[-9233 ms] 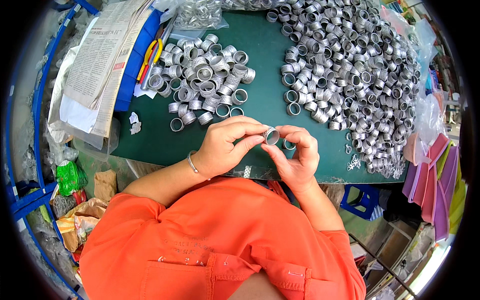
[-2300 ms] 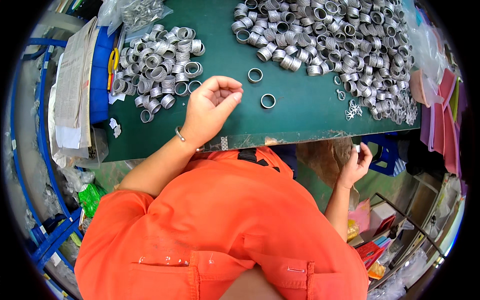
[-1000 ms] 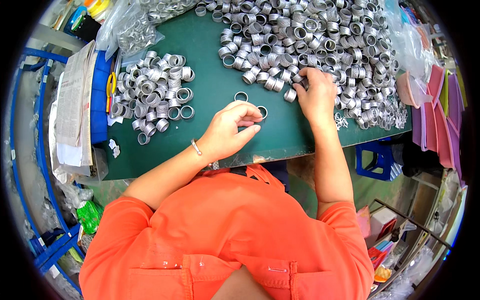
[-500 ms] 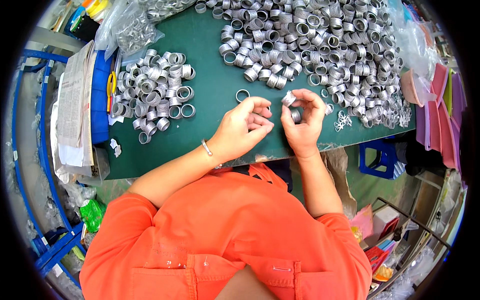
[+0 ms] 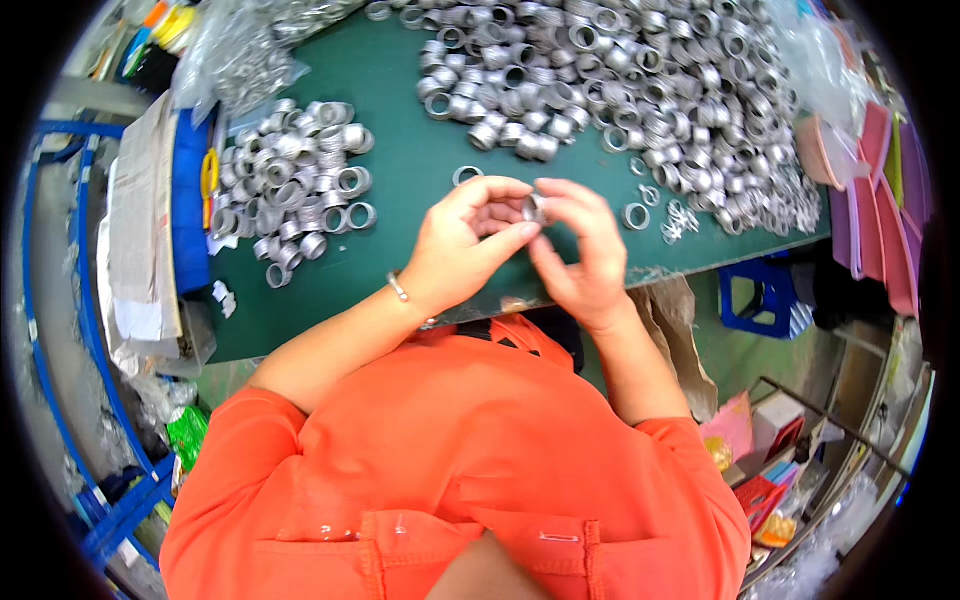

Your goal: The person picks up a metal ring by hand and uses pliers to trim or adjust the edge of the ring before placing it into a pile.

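In front of my chest, both hands meet over the green tabletop (image 5: 390, 90). A silvery metal ring (image 5: 534, 209) is pinched between them. The thumb and fingers of my left hand (image 5: 455, 245) press it from one side. My right hand (image 5: 588, 255) grips the other side with fingertips and thumb. Just beyond my left fingers lies a single ring (image 5: 467, 174), flat on the table. To the left sits a smaller heap of ribbed silver rings (image 5: 290, 180). A much larger heap of such rings (image 5: 620, 80) spreads over the far right.
Small loose silver pieces (image 5: 681, 221) lie right of my right hand. A clear bag of metal parts (image 5: 245, 75) stands far left, near yellow-handled scissors (image 5: 209, 185) and a blue bin (image 5: 190, 200). Pink and purple trays (image 5: 875, 210) border the right edge; a blue stool (image 5: 752, 300) stands below.
My right hand has come left with a ring and now meets my left hand, which closes on the ring too. The view has shifted slightly.
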Motion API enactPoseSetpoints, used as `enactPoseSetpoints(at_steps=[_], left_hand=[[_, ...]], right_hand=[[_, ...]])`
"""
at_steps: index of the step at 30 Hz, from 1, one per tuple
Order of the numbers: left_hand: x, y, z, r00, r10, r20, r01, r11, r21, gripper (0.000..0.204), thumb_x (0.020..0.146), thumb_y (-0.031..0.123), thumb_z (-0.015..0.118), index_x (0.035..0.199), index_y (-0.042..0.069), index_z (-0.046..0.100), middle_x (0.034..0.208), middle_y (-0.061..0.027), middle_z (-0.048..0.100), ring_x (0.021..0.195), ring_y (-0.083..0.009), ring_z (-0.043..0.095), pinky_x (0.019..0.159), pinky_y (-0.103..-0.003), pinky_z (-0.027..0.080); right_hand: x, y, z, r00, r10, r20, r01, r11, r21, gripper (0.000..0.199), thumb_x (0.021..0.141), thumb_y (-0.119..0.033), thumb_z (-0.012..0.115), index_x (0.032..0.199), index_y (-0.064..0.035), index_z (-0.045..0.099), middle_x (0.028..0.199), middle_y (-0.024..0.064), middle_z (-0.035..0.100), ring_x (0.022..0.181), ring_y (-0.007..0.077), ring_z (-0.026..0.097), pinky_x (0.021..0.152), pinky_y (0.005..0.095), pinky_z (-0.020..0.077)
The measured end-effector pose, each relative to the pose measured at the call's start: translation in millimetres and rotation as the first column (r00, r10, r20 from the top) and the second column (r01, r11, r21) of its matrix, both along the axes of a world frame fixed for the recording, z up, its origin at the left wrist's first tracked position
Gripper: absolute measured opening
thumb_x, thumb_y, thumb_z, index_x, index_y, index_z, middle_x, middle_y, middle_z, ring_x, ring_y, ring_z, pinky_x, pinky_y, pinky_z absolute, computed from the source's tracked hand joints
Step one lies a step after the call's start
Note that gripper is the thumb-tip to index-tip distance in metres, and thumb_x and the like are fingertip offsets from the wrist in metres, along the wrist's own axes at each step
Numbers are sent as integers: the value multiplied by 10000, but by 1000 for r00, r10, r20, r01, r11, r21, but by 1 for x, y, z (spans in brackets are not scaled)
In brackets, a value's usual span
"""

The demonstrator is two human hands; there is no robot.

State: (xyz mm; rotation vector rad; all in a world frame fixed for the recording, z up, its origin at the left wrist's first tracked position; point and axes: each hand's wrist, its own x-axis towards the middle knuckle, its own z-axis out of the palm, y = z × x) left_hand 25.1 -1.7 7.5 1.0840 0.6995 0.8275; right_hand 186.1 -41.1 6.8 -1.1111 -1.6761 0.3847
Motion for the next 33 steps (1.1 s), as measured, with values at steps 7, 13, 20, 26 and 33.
enactPoseSetpoints(at_steps=[7, 13, 20, 26, 33], left_hand=[[-2, -13, -1, 978, -76, -194, 111, 978, 179, 165, 893, -6, 574, 1057, -24, 571, 1016, -81, 617, 920, -150, 613, 842, -276, 501], [-3, -14, 2, 967, -48, -249, 93, 980, 175, 143, 888, -20, 570, 1031, -16, 581, 979, -72, 617, 883, -133, 608, 773, -247, 488], [-8, -16, 4, 954, -12, -299, 101, 954, 281, 128, 886, -21, 568, 1013, -25, 585, 1002, -85, 591, 877, -141, 602, 787, -259, 490], [-12, -21, 13, 942, -24, -336, 141, 933, 331, 99, 880, -29, 564, 974, -37, 592, 1009, -106, 583, 875, -155, 611, 780, -262, 505], [-19, -23, 3, 988, -75, -135, 77, 997, 11, 295, 870, -20, 604, 1148, -32, 507, 1086, -129, 605, 966, -181, 624, 843, -291, 514]], right_hand=[[54, -69, -22, 865, -422, -270, 424, 904, -54, 253, 800, 55, 639, 1005, 0, 502, 1022, 121, 541, 911, 205, 578, 800, 296, 492], [139, -161, -80, 643, -625, 443, 745, 377, -550, 220, 944, -203, 516, 998, 3, 575, 866, 178, 641, 811, 294, 636, 775, 373, 498], [92, -105, -42, 733, -662, 160, 680, 705, -201, 130, 835, -66, 639, 953, -16, 625, 999, 139, 639, 842, 270, 612, 753, 349, 482], [70, -28, -33, 814, -487, 317, 517, 856, -14, 348, 715, -49, 724, 1040, -38, 600, 1052, 123, 611, 930, 289, 569, 818, 372, 440], [14, -30, -11, 743, -104, -661, -49, 977, -208, 529, 718, 134, 662, 1164, -12, 418, 1106, 132, 564, 992, 182, 572, 862, 301, 477]])
